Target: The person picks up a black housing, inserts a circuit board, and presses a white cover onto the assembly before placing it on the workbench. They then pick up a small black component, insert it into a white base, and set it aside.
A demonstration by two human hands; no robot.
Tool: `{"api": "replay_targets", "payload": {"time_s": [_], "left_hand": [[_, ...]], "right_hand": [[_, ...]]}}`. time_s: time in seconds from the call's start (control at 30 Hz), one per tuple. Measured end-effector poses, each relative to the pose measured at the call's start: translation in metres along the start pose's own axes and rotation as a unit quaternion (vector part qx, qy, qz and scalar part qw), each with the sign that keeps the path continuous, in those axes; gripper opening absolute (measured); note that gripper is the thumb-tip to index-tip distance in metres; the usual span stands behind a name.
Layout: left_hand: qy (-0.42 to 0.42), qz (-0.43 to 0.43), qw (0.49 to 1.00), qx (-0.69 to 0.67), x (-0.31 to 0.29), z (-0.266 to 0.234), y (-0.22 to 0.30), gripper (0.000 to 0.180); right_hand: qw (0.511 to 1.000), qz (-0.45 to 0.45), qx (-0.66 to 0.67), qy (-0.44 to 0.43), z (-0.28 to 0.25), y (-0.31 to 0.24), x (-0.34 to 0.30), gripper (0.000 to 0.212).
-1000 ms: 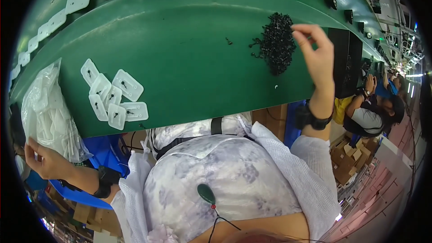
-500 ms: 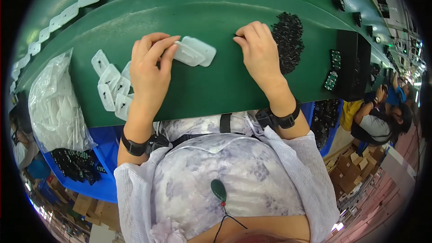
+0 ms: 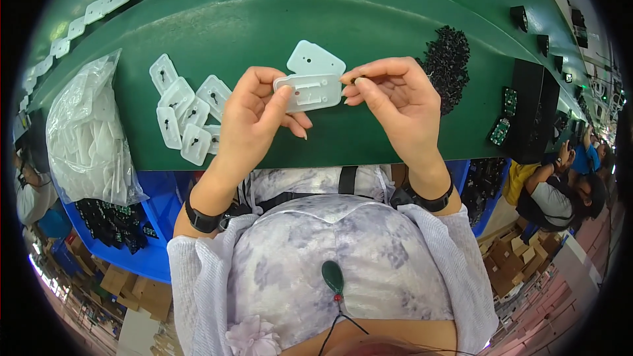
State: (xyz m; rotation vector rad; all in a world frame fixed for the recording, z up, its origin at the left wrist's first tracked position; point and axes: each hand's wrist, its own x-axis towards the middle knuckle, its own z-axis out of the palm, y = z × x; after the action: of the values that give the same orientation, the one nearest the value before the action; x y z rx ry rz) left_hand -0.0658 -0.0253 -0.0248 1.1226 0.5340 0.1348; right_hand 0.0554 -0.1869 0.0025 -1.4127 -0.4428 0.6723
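Note:
My left hand (image 3: 252, 111) grips a white plastic cover (image 3: 315, 97) by its left end, thumb on top. The cover is tilted with its hollow inner face up, showing moulded ribs and a small hole. At the cover's right end, my right hand (image 3: 407, 100) pinches a tiny dark piece (image 3: 353, 82) between thumb and forefinger. Its shape is mostly hidden by the fingertips. Just beyond lies a second white cover (image 3: 315, 54) flat on the green table. To the left several white covers (image 3: 177, 97) lie overlapping, each with a small black part in it.
A heap of small black parts (image 3: 450, 69) lies right of my right hand. Farther right are green circuit boards (image 3: 499, 130) and a black box (image 3: 525, 109). A clear bag of white covers (image 3: 92, 138) rests at left, above a blue bin (image 3: 155, 260). White covers line the far side.
My right hand has come left from beside the black heap to the cover. My left hand has lifted one cover off the other and drawn it nearer, turned to show its inside.

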Motion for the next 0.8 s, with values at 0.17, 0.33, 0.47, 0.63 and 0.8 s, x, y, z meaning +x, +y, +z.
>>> {"api": "replay_targets", "payload": {"time_s": [0.17,0.33,0.47,0.63,0.8], "left_hand": [[-0.008,0.036,0.996,0.084,-0.002,0.007,-0.003,0.017],[-0.044,0.111,0.983,0.141,-0.002,0.016,-0.002,0.014],[-0.02,0.135,0.972,0.19,-0.003,0.017,-0.003,0.012],[-0.035,0.094,0.987,0.128,-0.007,0.014,-0.006,0.023],[-0.027,0.075,0.997,0.013,-0.006,0.018,-0.005,0.033]], "right_hand": [[0.984,-0.099,-0.146,-0.034,0.003,0.01,0.001,0.014],[0.993,-0.048,-0.084,-0.061,0.006,0.02,-0.002,0.012],[0.993,-0.058,-0.091,-0.049,0.009,0.022,-0.003,0.012],[0.904,-0.257,-0.338,-0.047,0.008,0.019,-0.004,0.014],[0.928,-0.209,-0.307,-0.022,0.013,0.025,-0.007,0.014]]}}
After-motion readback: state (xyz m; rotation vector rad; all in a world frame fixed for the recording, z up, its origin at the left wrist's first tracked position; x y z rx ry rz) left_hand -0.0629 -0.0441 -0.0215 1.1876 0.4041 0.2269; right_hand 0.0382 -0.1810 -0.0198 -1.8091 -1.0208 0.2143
